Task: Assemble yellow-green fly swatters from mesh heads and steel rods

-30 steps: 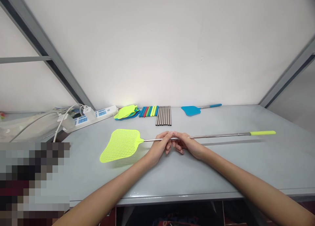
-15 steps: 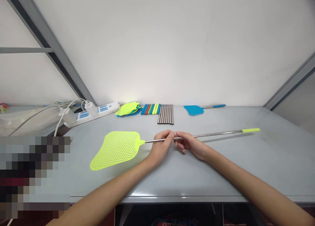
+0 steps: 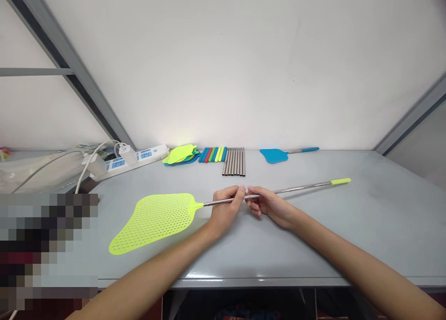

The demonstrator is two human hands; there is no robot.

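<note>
Power strip (image 3: 139,160): one, left
Yellow-green swatter (image 3: 158,218): one, lower left to right of centre
Swatter heads (image 3: 181,155): one stack, uncountable
Coloured grips (image 3: 212,155): eight
Left hand (image 3: 226,209): thumb and fingers pinching shaft (image 3: 303,187), centre
Metal tubes (image 3: 234,163): about eight
Right hand (image 3: 270,205): pinching shaft
Blue swatter (image 3: 274,156): one, right of centre

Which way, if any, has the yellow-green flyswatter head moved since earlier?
Yes: in view, the yellow-green flyswatter head has moved left and nearer the table's front edge.

Two hands (image 3: 225,211), two complete swatters (image 3: 158,218) — eight grips (image 3: 213,154) — one power strip (image 3: 151,154).
</note>
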